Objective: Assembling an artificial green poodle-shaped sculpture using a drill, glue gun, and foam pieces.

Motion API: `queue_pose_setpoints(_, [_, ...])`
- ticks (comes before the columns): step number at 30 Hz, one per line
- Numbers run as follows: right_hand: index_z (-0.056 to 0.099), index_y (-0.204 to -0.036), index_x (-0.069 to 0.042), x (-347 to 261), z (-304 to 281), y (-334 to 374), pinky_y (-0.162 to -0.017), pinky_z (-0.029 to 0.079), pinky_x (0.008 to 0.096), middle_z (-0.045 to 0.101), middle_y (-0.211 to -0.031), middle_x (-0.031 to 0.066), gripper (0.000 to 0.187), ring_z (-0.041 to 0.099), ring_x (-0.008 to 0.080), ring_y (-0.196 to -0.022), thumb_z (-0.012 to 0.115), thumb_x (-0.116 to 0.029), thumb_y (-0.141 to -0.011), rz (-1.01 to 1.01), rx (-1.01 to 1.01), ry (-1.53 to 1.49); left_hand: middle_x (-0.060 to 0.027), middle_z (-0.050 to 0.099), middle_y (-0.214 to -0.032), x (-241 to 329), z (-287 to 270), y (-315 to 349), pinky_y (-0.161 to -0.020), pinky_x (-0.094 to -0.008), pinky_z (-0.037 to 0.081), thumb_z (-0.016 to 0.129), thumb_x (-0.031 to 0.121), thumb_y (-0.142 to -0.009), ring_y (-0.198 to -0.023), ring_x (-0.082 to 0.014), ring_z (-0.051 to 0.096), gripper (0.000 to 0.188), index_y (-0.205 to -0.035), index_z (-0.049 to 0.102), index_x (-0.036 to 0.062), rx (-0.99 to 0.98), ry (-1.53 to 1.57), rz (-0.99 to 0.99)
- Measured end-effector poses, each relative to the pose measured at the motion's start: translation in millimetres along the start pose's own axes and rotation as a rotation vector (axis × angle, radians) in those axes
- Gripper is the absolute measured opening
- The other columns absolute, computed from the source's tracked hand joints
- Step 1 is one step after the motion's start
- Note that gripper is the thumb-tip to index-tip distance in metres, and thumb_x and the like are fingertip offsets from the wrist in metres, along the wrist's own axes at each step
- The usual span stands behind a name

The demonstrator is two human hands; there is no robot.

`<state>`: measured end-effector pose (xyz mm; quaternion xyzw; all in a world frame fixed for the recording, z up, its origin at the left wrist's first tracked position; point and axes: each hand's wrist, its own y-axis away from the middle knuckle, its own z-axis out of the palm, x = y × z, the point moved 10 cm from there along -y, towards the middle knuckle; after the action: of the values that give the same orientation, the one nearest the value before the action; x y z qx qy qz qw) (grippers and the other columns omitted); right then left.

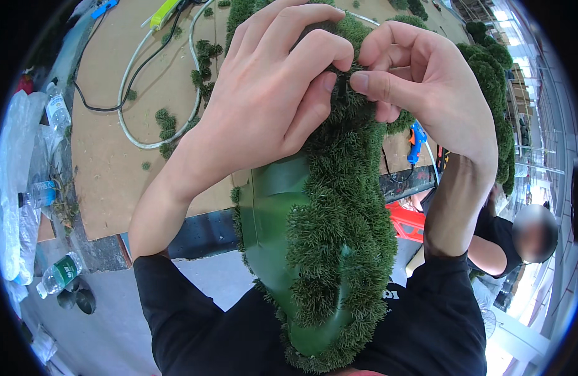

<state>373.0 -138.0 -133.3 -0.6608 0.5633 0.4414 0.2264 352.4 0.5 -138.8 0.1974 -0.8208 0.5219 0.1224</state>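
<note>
A green plastic form (270,229), partly covered in tufts of artificial greenery (339,250), stands upright in front of my chest. Its left side shows bare, smooth plastic. Near its top, my left hand (283,81) lies over the greenery with fingers bent, thumb and index closed around dark sprigs. My right hand (420,78) meets it from the other side, thumb and fingers pinched together at the same tufts. The exact bit between the right fingertips is too small to make out.
A brown work board (107,163) holds loose green sprigs (166,123), a looped pale hose (121,113) and a blue glue gun (417,143). Plastic bottles (60,274) are at left. A red stool (406,222) and another person (499,244) are at right.
</note>
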Motion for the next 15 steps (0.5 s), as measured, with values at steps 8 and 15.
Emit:
queue_pose_setpoints(8, [0.060,-0.094,-0.006,-2,-1,-8,-0.054,0.045,0.0174,0.064,-0.074,-0.0024,0.020,0.059,0.0030,-0.059,0.079,-0.007,-0.088,-0.007,-0.047,0.090,-0.0269,0.050,-0.134,-1,1,1,-0.108,-0.0624,0.035,0.057,0.008,-0.096,-0.134,-0.0557,0.041,0.020,-0.115,0.055,0.0094,-0.001,0.014,0.013])
queue_pose_setpoints(15, [0.059,-0.092,-0.008,-4,0,-12,-0.053,0.044,0.0177,0.064,-0.072,-0.0031,0.020,0.059,0.0028,-0.059,0.078,-0.010,-0.090,0.015,-0.088,0.155,-0.0270,0.051,-0.134,-3,2,2,-0.108,-0.0627,0.036,0.056,0.008,-0.096,-0.134,-0.0556,0.042,0.019,-0.115,0.054,0.0088,0.029,0.034,0.020])
